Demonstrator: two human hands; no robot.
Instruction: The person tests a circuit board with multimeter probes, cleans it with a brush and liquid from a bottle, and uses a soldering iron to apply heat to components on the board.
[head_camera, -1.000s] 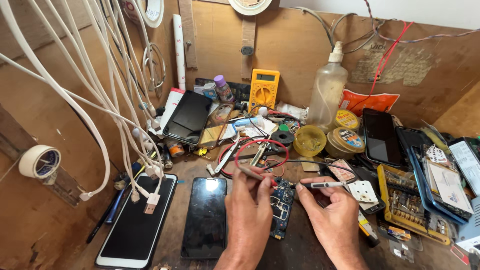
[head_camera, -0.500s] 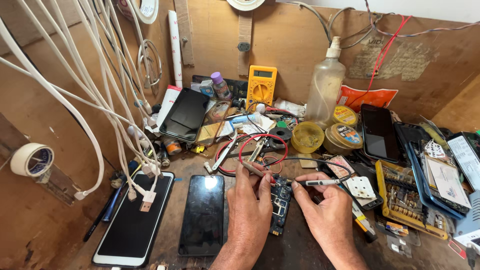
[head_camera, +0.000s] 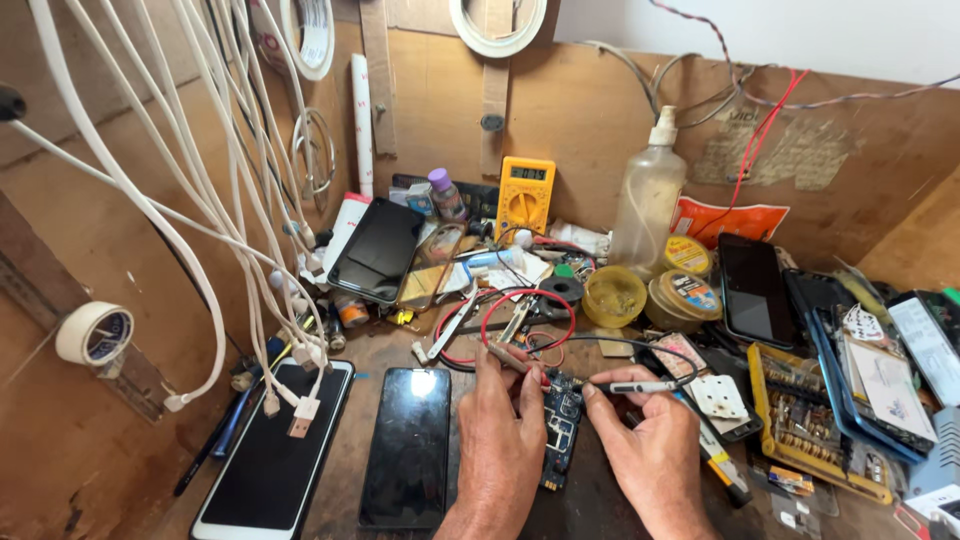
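We look down on a scuffed wooden bench (head_camera: 600, 500) walled in bare brown board; glossy white cables (head_camera: 215, 200) hang in long curves on the left; below them lies a white-edged phone (head_camera: 270, 455), flat and dark, and just beside it a black phone (head_camera: 408, 445) with a glare spot on its glass; a cloudy plastic bottle (head_camera: 648, 205) and a yellow multimeter (head_camera: 525, 195) stand at the back; smallest, the bare blue circuit board (head_camera: 560, 425) lies on the bench between our hands, narrow and studded with metal parts; our left hand (head_camera: 500, 430) rests on it, fingers pinched round a red probe (head_camera: 512, 358); our right hand (head_camera: 650, 450) grips a black probe (head_camera: 630, 386), tip close above the board.
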